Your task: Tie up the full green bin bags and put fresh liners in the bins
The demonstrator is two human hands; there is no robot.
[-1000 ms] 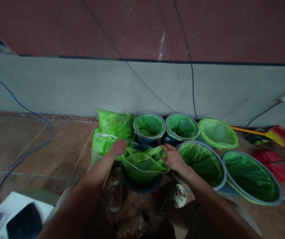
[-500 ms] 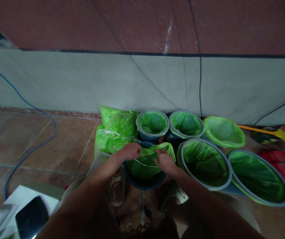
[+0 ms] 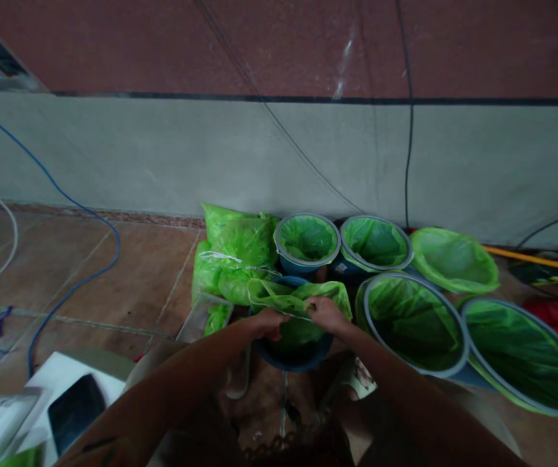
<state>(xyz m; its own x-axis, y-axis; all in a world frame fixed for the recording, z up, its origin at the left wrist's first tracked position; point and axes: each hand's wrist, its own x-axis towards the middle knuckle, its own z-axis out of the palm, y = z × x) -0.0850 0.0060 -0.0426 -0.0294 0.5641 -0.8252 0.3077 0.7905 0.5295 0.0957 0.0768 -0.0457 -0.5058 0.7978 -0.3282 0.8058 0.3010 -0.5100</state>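
Between my feet stands a dark blue bin [image 3: 292, 362] with a thin green trash bag [image 3: 272, 293] spread loosely over its mouth. A white drawstring runs along the bag's near edge. My right hand [image 3: 326, 314] is closed on that edge, right of the middle. Lower and further left, my left hand [image 3: 268, 322] pinches the same edge; its fingertips are partly hidden. The bag's far side stands up above the bin's rim, and its lower part hangs inside the bin.
Several lined bins with grey rims, such as this front bin [image 3: 412, 324], stand to the right. Stuffed green bags [image 3: 235, 253] lie at the left by the wall. A clear box [image 3: 205, 318], a phone [image 3: 76, 408] on a white box and a blue cable [image 3: 89, 279] are further left.
My left hand has moved down and toward me, and the bag's far edge now spreads wider to the left. The view has shifted slightly left.
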